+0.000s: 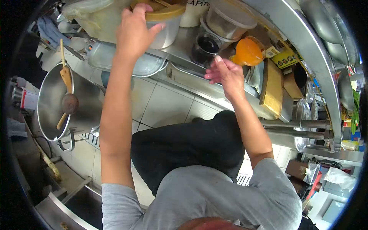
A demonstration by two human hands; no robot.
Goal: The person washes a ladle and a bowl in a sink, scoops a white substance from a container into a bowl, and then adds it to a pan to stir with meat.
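Spreading left hand (134,34), thumb out, over mustard-yellow rim (165,15) of round whitish plastic tub (170,32), near 12 o'clock. Half-curling right hand (231,76) beside clear cup of dark liquid (207,45), toward 1; can't tell if gripped. Tub probably stiff, slick, heavy if full: best held by opposite walls.

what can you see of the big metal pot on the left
The big pot looks like shiny stainless steel, deep and straight-sided, with a rolled rim. It is uncovered, mouth up, over to the person's left. One loop handle shows on its near side. Wooden utensils rest across the rim, with a dark round piece among them. Neither hand touches it.
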